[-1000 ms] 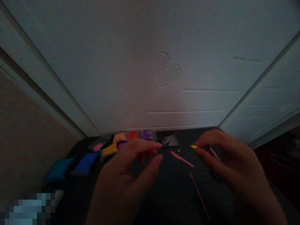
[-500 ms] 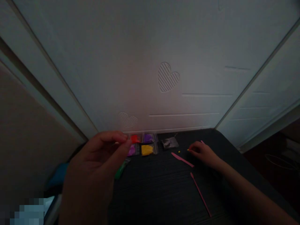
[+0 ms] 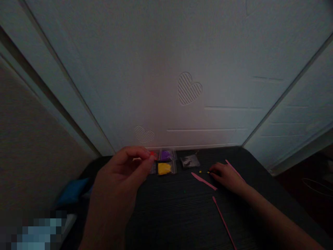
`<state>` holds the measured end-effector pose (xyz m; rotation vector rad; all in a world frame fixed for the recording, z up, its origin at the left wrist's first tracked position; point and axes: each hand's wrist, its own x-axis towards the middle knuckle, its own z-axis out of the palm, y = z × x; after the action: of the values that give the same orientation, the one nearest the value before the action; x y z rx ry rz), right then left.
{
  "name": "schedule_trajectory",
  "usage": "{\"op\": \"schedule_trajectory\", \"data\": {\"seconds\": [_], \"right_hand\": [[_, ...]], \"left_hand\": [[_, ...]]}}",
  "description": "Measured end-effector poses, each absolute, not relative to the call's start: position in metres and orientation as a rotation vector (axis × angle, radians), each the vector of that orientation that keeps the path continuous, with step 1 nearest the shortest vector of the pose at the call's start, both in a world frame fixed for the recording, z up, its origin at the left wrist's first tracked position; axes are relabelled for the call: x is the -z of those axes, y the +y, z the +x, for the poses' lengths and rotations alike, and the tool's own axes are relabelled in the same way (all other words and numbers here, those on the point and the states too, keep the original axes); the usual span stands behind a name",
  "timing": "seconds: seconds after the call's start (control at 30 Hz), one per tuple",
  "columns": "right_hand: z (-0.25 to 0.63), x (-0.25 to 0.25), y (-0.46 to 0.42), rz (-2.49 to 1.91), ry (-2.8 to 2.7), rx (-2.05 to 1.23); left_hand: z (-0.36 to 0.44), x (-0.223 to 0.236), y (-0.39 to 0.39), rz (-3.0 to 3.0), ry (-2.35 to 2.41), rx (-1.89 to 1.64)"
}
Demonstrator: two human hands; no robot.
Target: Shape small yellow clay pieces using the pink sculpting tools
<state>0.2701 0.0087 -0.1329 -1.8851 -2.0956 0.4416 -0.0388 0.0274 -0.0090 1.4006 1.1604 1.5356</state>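
My left hand (image 3: 118,189) is raised in front of the camera, thumb and forefinger pressed together; whatever may be between them is too small or hidden to make out. Down on the dark table, my right hand (image 3: 225,176) has its fingertips closed at a tiny yellow bit of clay (image 3: 208,172). Another yellow bit (image 3: 200,172) lies just left of it. A pink plastic knife (image 3: 203,181) rests by the right fingers. Below it is a thin pink stick tool (image 3: 223,220), and a further pink tool (image 3: 235,171) is partly behind the right hand.
Small clear bags stand along the back of the table (image 3: 166,215): a red one (image 3: 153,155) partly covered by my left hand, a purple one (image 3: 167,155), a yellow one (image 3: 164,168) and a greyish one (image 3: 190,161). A white panel (image 3: 156,86) rises behind. Something blue (image 3: 73,191) lies at left.
My left hand has shifted right in view, still pinched, and now covers the green bag and more of the others. My right hand stays by the yellow bits. The whole view has moved slightly.
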Motion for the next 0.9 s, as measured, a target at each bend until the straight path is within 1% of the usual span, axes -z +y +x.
{"op": "schedule_trajectory", "data": {"seconds": [0.07,0.17,0.23,0.3,0.37,0.47,0.6,0.67,0.73,0.77,0.9], "right_hand": [[0.271,0.132,0.001,-1.906,-2.079,-0.422],[0.263,0.129,-0.029,-1.958,-2.006,-0.403],[0.25,0.128,-0.058,-2.008,-1.871,-0.509],[0.236,0.132,-0.085,-1.968,-1.873,-0.605],[0.224,0.139,-0.103,-1.952,-1.92,-0.557],[0.214,0.153,-0.11,-1.945,-2.01,-0.373],[0.216,0.163,-0.103,-1.887,-2.025,-0.321],[0.219,0.163,-0.101,-1.852,-2.037,-0.322],[0.222,0.161,-0.099,-1.824,-2.047,-0.335],[0.224,0.16,-0.098,-1.816,-2.048,-0.349],[0.231,0.158,-0.091,-1.825,-2.027,-0.444]], "left_hand": [[-0.035,0.014,0.029,1.451,1.14,-1.512],[-0.028,0.022,0.032,1.619,1.166,-1.305],[-0.02,0.027,0.033,1.734,1.185,-1.169],[-0.011,0.029,0.033,1.821,1.192,-1.108],[-0.003,0.027,0.029,1.9,1.186,-1.092],[-0.002,0.016,0.014,2.006,1.173,-1.153],[-0.025,-0.007,-0.016,2.049,1.146,-1.341],[-0.042,-0.011,-0.026,2.035,1.203,-1.499],[-0.057,-0.003,-0.026,2.014,1.299,-1.667],[-0.064,0.004,-0.021,2.047,1.333,-1.654],[-0.089,0.05,0.01,2.226,1.547,-1.413]]}}
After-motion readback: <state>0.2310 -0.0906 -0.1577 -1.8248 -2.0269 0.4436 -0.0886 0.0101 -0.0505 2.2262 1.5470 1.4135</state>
